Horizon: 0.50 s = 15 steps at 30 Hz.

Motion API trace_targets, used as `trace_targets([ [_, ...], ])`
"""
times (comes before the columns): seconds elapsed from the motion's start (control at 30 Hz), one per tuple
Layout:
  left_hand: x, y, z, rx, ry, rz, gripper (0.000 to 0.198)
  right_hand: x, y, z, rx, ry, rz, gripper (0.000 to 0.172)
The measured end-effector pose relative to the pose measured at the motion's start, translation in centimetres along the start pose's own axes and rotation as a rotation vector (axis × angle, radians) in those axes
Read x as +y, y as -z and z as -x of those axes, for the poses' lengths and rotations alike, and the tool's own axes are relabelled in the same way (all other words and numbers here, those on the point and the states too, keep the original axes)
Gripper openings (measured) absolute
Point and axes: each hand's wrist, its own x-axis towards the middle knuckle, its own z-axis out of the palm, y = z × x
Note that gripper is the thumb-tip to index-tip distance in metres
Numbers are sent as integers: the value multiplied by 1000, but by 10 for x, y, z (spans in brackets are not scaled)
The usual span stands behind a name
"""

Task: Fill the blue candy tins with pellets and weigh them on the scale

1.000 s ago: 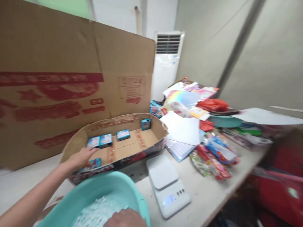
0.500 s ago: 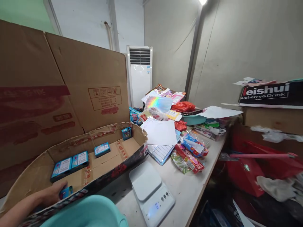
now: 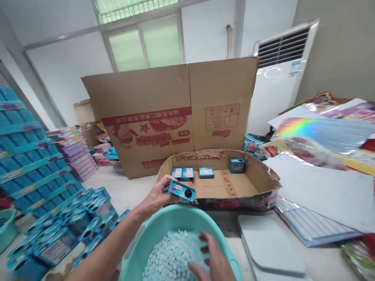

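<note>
My left hand point(image 3: 163, 190) grips a small blue candy box point(image 3: 182, 191) just above the far rim of a turquoise basin point(image 3: 136, 238). The box is tilted, and a round dark hole shows on its printed face. My right hand point(image 3: 213, 259), slightly blurred, hangs over the basin with its fingers spread. Beneath it lies a heap of small pale blue candies point(image 3: 168, 255); no candy is visible in its fingers. Behind the basin, several blue boxes point(image 3: 206, 172) rest inside a low cut-down cardboard tray point(image 3: 249, 201).
Loose blue boxes point(image 3: 58, 242) crowd the table at left, before a tall stack of filled blue trays point(image 3: 23, 156). A big cardboard panel point(image 3: 164, 93) stands behind the tray. At right are a white scale point(image 3: 272, 246) and papers point(image 3: 319, 187).
The view has swung left. My left hand has lifted a blue box from the cardboard tray to above the basin's rim. My right hand has come into view over the candies.
</note>
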Motion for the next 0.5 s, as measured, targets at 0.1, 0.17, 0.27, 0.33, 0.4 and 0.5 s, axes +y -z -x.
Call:
trace_targets([
  [0.1,-2,-11,39,-55,89,109,46,-20,9,5,150,-25,-121,65],
  [0.17,-6,-18,53,-122,124,228,45,-30,17,4,166,-39,-212,70],
  [0.27,-15,-32,62,-211,172,452,42,-36,28,0,151,-65,-390,63],
  [0.33,-22,-45,64,-278,248,554,42,-38,34,-1,116,-74,-494,59],
  [0.4,-29,-60,66,-355,352,581,45,-41,39,-1,49,-86,-566,65],
  [0.5,-37,-82,66,-406,459,524,46,-46,45,1,-75,-116,-650,71],
])
